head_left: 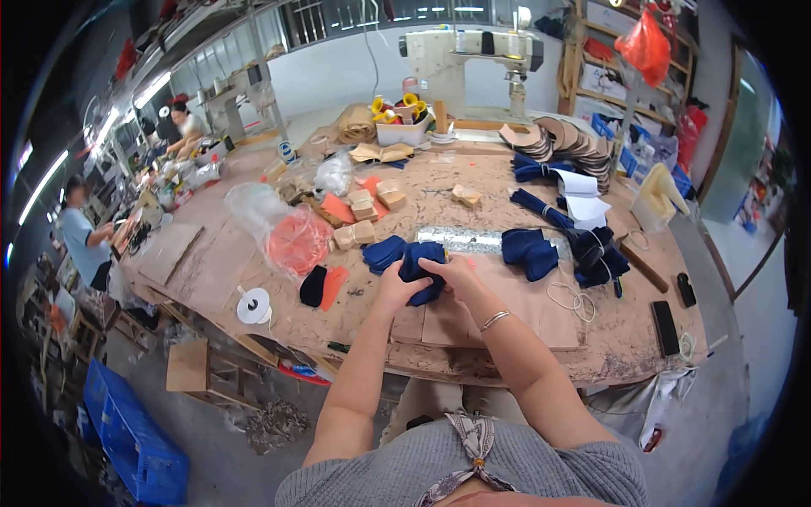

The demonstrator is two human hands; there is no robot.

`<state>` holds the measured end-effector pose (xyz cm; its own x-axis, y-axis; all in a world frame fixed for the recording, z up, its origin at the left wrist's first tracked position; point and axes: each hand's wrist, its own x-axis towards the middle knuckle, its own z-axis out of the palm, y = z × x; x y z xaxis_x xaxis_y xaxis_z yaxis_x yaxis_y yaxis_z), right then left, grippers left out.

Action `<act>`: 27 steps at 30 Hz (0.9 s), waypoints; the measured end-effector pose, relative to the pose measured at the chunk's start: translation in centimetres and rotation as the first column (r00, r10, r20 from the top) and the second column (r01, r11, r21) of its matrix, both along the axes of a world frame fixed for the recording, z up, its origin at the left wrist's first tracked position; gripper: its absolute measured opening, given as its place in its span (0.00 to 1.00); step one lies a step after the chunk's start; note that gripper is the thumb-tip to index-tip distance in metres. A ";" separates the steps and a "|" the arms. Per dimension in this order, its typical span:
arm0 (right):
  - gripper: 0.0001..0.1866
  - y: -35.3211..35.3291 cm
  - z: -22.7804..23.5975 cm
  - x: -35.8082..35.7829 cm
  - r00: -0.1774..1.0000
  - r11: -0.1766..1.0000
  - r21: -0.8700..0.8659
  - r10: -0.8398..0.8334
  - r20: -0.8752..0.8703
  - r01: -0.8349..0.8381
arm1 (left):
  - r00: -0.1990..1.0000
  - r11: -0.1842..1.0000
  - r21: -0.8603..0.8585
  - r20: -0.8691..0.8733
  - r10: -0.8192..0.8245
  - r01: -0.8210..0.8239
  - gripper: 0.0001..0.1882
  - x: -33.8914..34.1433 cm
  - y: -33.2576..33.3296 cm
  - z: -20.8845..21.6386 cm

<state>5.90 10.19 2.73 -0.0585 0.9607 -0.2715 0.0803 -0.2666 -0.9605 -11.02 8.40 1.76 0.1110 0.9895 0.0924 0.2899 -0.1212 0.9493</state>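
Observation:
Both my hands hold a small stack of dark blue fabric pieces (422,269) over the middle of the worktable (481,363). My left hand (397,287) grips its lower left side, and my right hand (459,275) closes on its right edge. Directly left of the stack lies another bundle of blue fabric pieces (383,253). To the right rests a further blue fabric bundle (529,253), beside a shiny silver strip (469,240). Farther right, tied dark blue bundles (598,253) lie together. How the fingers sit beneath the held stack is hidden.
At left are a spool (253,306), a dark oval piece (313,286) on orange material, and clear plastic bags (262,220). Tan bundles (361,205) lie beyond. On the right sit a black block (665,328) and looped cord (573,302). A sewing machine (473,59) stands at the back.

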 end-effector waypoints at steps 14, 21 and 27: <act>0.56 -4.9 0.6 3.6 0.882 0.719 0.533 0.251 0.398 -0.445 | 0.979 0.839 0.506 -0.131 -0.154 0.199 0.56 3.7 -4.4 -1.3; 0.47 -3.7 2.3 4.9 0.891 0.783 0.425 0.402 0.211 -0.454 | 0.959 0.977 0.201 0.257 -0.117 0.065 0.32 4.7 -3.1 -0.9; 0.29 -3.8 0.8 5.2 0.960 0.940 0.325 0.181 -0.214 -0.105 | 0.971 0.959 0.247 0.153 -0.183 0.142 0.33 1.5 4.6 -2.6</act>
